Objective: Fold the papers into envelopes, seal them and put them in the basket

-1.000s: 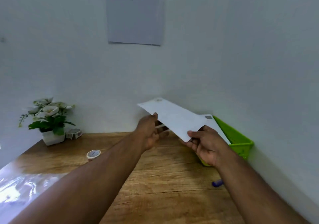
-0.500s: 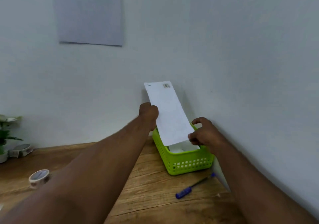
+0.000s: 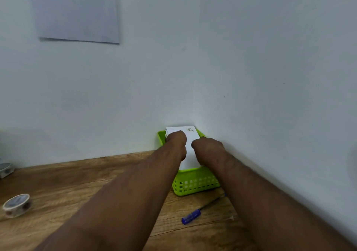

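From the head camera, one green plastic basket [image 3: 195, 185] with a grid of small square holes in its wall stands at the far right corner of the wooden worktop [image 3: 81, 179], close against both white walls. One flat white paper envelope [image 3: 190, 134], rectangular and smooth, lies lengthwise on top of the basket's contents, its far end rising above the far rim and carrying a small brownish mark near that end; the edges of other white sheets show at its left side, too blurred to count. Two bare forearms reach in from the near edge. The left hand [image 3: 176, 140] rests on the left part of the envelope and the right hand [image 3: 207, 147] on its right edge; both are seen from behind the knuckles, so the fingers are hidden and I cannot tell whether they are curled round the paper or lying flat on it. The worktop has a brown, streaky wood grain. One pen [image 3: 199, 212], slim with a translucent blue cap, lies on it just in front of the basket. One round roll of patterned tape [image 3: 17, 205] sits near the left edge, and one small grey object [image 3: 5, 168], cut off by the frame, lies further back along that edge. One pale rectangular sheet [image 3: 77, 13] hangs flat on the wall above.
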`<state>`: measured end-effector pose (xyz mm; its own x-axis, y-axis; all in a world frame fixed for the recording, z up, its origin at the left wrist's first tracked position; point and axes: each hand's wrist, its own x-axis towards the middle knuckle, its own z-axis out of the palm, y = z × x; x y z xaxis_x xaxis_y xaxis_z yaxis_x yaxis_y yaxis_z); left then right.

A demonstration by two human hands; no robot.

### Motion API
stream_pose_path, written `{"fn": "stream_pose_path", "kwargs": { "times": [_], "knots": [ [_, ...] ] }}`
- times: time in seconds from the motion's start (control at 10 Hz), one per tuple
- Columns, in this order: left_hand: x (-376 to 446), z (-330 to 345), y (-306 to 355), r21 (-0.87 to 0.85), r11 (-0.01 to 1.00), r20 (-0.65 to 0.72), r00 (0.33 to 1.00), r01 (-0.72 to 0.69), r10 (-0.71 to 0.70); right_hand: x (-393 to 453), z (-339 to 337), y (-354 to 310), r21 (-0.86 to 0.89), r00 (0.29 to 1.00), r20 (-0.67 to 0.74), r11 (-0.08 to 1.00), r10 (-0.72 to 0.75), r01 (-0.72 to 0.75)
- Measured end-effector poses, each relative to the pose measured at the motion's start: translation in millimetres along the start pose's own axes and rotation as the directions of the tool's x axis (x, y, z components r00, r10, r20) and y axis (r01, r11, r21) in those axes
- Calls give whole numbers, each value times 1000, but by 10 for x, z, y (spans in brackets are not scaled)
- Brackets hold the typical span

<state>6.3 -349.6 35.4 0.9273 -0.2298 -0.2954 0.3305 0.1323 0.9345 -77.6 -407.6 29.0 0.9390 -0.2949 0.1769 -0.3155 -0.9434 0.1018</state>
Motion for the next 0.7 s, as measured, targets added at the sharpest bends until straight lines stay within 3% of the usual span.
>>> {"fn": "stream_pose_path", "kwargs": {
  "times": [0.1,0.2,0.4,0.5,0.6,0.7],
  "knots": [
    [22,-24,-68,-27,992,-9,993,120,-121,76,80,-14,63,996,88,998,-25,19],
    [-41,-39,-94,4,997,-5,997,80,-80,152,126,24,83,984,178,997,-16,2],
    [-31,-26,-45,49,999,0,1000,0,0,270,166,92,138,977,213,990,-13,-17],
    [-129,-57,68,139,979,-9,988,-149,152,274,103,105,135,980,198,990,5,-32],
    [-170,-202,155,133,974,-2,982,-186,188,271,27,45,183,996,89,983,0,-16],
    [-241,-491,195,190,923,-20,938,-335,345,293,-102,-79,246,997,-75,969,1,17]
  ]
}}
